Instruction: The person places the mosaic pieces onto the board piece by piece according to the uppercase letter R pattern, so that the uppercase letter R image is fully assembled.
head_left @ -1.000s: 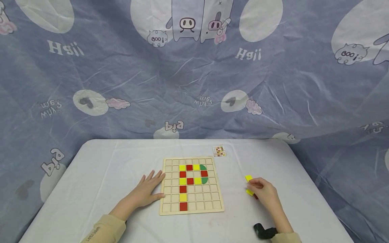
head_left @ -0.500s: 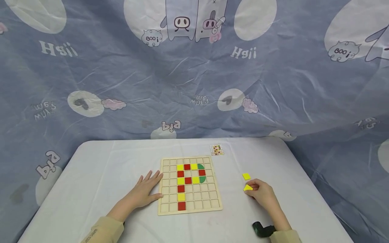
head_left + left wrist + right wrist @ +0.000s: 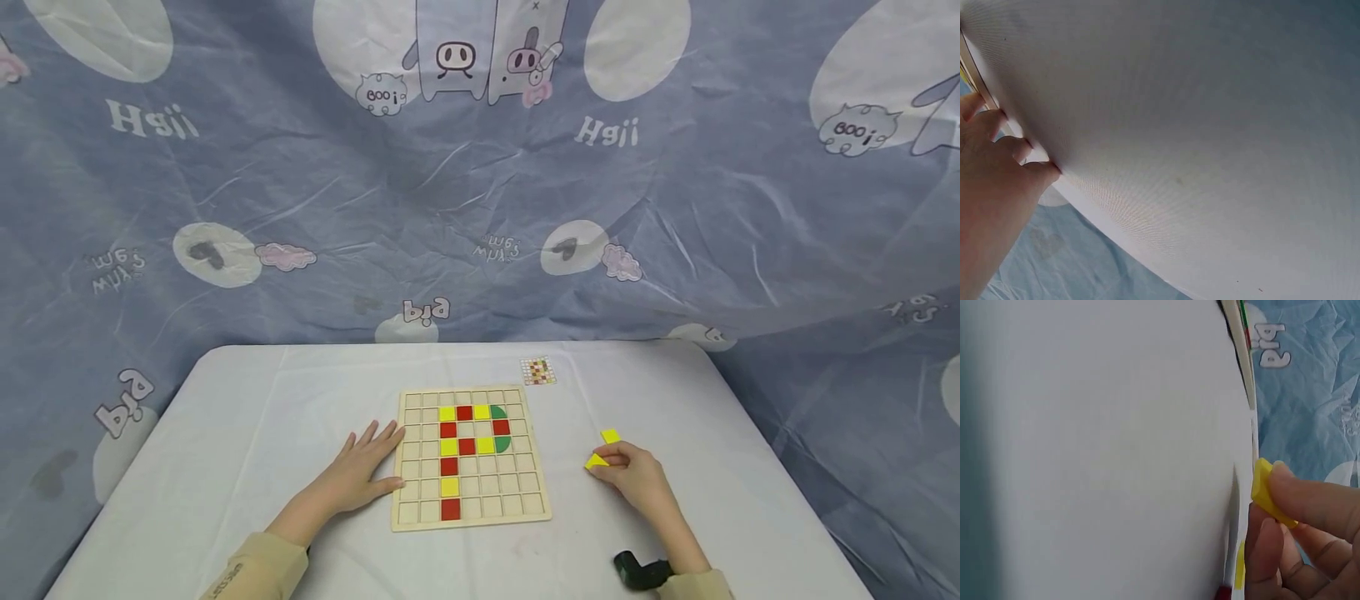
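Observation:
My right hand (image 3: 633,479) pinches a small yellow tile (image 3: 596,461) between thumb and fingers, to the right of the board. The right wrist view shows the held tile (image 3: 1265,487) tilted, with the thumb over one face. Just behind this hand lies another yellow tile (image 3: 611,436) on the table. My left hand (image 3: 360,471) rests with spread fingers at the left edge of the wooden grid board (image 3: 420,523). On the board, red tiles (image 3: 450,509), yellow tiles (image 3: 449,487) and green rounded tiles (image 3: 502,444) form a P shape.
A small printed pattern card (image 3: 538,371) lies behind the board on the white-covered table (image 3: 300,400). A bit of red (image 3: 1222,592) shows low in the right wrist view. A dark device (image 3: 641,572) sits by the right wrist. A patterned blue curtain (image 3: 480,183) hangs behind.
My right hand has picked up a yellow tile and moved a little left with it, toward the board. The left hand and the board tiles stay as they were.

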Demonstrator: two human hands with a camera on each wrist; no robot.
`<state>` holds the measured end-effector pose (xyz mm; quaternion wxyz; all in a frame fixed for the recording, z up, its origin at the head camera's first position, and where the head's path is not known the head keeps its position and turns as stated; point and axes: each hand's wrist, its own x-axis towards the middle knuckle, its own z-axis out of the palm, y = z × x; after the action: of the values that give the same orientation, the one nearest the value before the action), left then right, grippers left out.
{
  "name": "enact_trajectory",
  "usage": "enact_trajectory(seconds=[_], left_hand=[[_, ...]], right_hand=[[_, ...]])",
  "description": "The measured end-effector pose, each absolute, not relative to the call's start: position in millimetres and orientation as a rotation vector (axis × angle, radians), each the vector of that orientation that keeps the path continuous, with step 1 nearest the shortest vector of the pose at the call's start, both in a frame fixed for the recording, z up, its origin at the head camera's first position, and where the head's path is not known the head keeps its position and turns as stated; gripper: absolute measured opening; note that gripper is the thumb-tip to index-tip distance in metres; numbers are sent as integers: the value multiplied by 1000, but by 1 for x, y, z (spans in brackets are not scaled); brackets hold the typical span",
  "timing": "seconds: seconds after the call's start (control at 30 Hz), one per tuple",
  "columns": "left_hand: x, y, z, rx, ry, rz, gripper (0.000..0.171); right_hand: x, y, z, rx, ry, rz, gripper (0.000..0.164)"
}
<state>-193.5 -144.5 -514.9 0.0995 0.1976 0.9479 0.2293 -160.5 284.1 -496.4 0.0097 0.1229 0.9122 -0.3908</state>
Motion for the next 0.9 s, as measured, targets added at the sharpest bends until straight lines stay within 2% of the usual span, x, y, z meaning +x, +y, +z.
enact_trajectory(seconds=[0.43,0.9], left_hand=[[-191,-145,-513,626,2806,715,81],[-190,-147,-509,629,2794,724,82]], right_hand=[[-165,213,-488,297,2622,-1524,23],[-179,153,-492,-53,2631,-1506,15]])
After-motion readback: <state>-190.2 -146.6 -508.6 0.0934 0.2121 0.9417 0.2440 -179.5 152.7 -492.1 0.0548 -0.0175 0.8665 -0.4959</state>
